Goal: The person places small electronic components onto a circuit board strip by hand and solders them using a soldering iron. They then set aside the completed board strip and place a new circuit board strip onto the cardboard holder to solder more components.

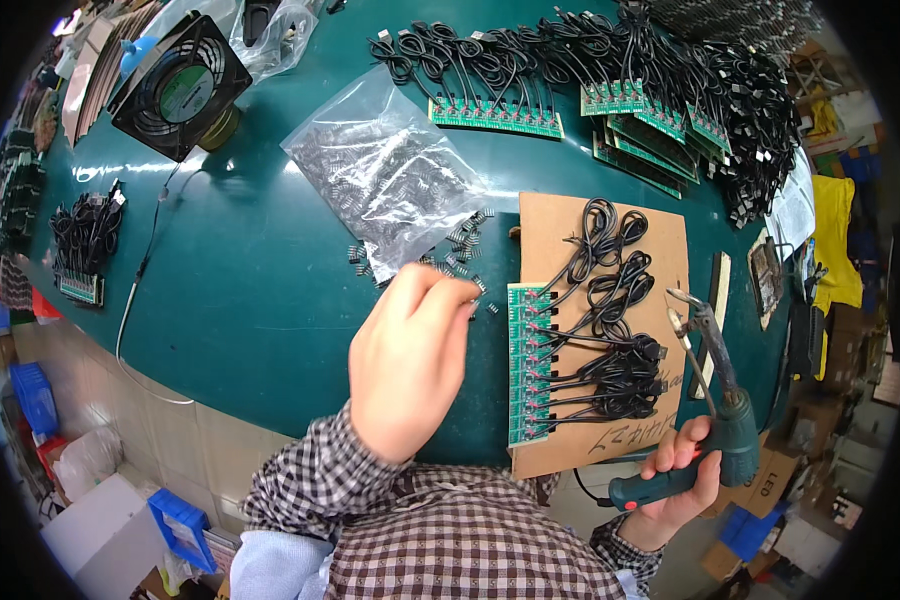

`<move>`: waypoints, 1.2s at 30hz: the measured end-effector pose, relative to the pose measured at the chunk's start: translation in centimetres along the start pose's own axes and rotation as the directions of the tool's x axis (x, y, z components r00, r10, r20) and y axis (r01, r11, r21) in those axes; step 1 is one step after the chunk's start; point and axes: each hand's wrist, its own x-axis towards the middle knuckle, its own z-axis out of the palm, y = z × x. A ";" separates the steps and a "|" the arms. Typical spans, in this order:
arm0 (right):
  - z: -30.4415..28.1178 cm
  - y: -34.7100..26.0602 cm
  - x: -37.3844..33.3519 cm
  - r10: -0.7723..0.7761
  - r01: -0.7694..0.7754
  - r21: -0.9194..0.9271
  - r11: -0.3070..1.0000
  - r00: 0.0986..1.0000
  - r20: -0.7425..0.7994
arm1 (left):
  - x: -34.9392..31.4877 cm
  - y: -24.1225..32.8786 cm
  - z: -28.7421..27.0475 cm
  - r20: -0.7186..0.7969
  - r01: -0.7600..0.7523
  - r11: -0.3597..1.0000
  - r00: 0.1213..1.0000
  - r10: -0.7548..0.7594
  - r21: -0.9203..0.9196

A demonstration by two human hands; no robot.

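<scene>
My left hand (407, 350) is bent over a scatter of small black pin connectors (464, 243), its fingers curled together; what they pinch, if anything, is hidden. Just beyond it, a clear plastic bag (370, 165) full of the same connectors lies with its mouth toward me. My right hand (682, 478) grips a green soldering gun (738, 440), whose bent metal tip points up and left over the cardboard's right edge. Between the hands, a strip of green circuit boards (527, 370) rests on the cardboard sheet (545, 225), with coiled black cables (615, 330) running off to the right.
At the back stand more boards (495, 115) with heaps of black cables (730, 110). A black fan (182, 88) is at the far left, its cord crossing the green table (240, 330). Another cabled board bundle (85, 240) lies left. A pale bar (712, 320) lies right of the cardboard.
</scene>
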 end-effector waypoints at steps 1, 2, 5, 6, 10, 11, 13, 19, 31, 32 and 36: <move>0.3 0.1 0.3 0.019 -0.019 0.008 1.000 1.000 0.004 | 0.9 0.0 0.5 -0.005 -0.056 0.994 0.998 0.057 0.096; 0.4 0.3 0.6 0.027 -0.027 0.006 1.000 1.000 0.006 | 1.5 -0.1 1.1 -0.001 -0.117 0.976 0.993 0.119 0.186; 0.7 0.5 0.9 0.006 -0.006 0.011 1.000 1.000 -0.002 | 2.0 -0.4 1.9 0.119 -0.037 0.982 0.993 0.015 0.185; 0.8 0.6 1.0 0.007 -0.007 0.012 1.000 1.000 -0.006 | 2.0 -0.2 2.0 0.110 -0.034 0.982 0.994 0.014 0.183; 0.7 0.8 1.5 0.030 -0.030 0.004 1.000 0.999 -0.030 | 2.1 -0.9 2.1 0.092 -0.098 0.983 0.992 0.085 0.154; 0.7 0.9 1.5 0.041 -0.041 -0.007 0.999 0.999 -0.021 | 2.0 -1.0 2.1 0.046 -0.089 0.989 0.995 0.084 0.121; 0.8 1.2 1.6 0.045 -0.045 -0.013 0.999 0.999 -0.027 | 1.9 -1.2 2.2 0.002 -0.081 0.993 0.997 0.081 0.086; 2.0 1.2 1.4 0.078 -0.081 -0.074 0.994 0.996 -0.038 | 1.4 -0.2 0.4 -0.022 0.228 0.892 0.966 -0.257 -0.391; 8.0 4.1 4.1 -0.038 0.262 -0.743 0.616 0.952 0.304 | -3.0 6.2 -0.1 0.588 0.630 0.048 0.747 -0.310 -0.775; 7.7 4.3 4.0 -0.092 0.294 -0.731 0.616 0.948 0.304 | -3.1 6.1 0.0 0.596 0.634 0.059 0.751 -0.284 -0.771; 7.8 4.2 3.7 -0.026 0.181 -0.755 0.631 0.977 0.213 | -3.1 6.2 0.1 0.580 0.627 0.093 0.759 -0.297 -0.773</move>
